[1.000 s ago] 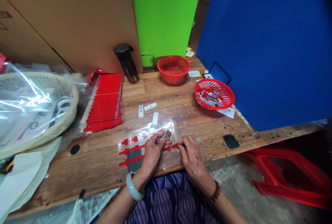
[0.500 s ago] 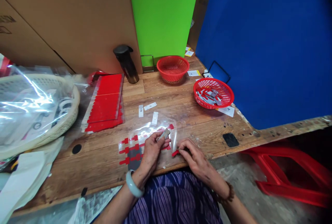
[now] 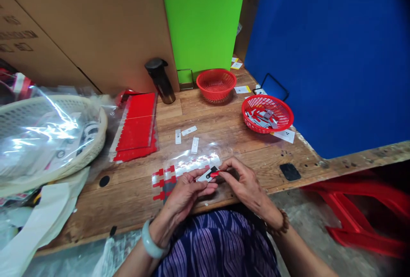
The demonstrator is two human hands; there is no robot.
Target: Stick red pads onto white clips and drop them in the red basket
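Note:
My left hand [image 3: 185, 193] is closed on a small flat whitish plate [image 3: 204, 177], held tilted above the table's front edge. Dark patches show near the plate's right end. Between the thumb and fingers of my right hand [image 3: 246, 186] is a red sticker [image 3: 214, 174], its free end against or just over the plate; I cannot tell if it is stuck down. Under my left hand lies a clear backing sheet with several red T-shaped stickers [image 3: 159, 184]. Beyond it rest 3 loose pale plates, one of them upright-lying [image 3: 194, 145].
A red basket [image 3: 290, 114] of plates and red pieces stands at right, another red basket [image 3: 216, 81] behind. Stacked red sheets [image 3: 136, 119], a dark bottle [image 3: 161, 82] and a plastic-covered cream basket [image 3: 102, 131] are leftward. A red stool [image 3: 349, 225] is below right.
My right hand has lifted the red sticker from beside the clear sheet and brought it up left to the plate. My left hand has turned the plate to face up.

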